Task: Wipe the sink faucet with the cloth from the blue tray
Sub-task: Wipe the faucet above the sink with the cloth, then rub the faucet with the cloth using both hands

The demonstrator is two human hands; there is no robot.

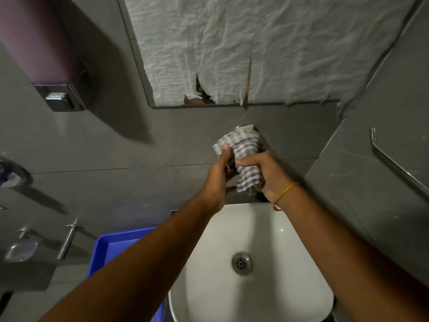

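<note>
**Two hands on one cloth, wrapped around the faucet**

Both sets of fingers are closed on the checked cloth [241, 156], which covers the faucet [251, 191] above the sink [285, 231]. Left hand [218, 180] should steady; right hand [267, 173] should twist and slide toward the spout.

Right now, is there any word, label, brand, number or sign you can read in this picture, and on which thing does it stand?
None can be read.
Soap dispenser: no label visible.
Checked cloth, wrapped over the faucet: only a woven pattern, no text.
Blue tray and sink: no markings visible.
</note>
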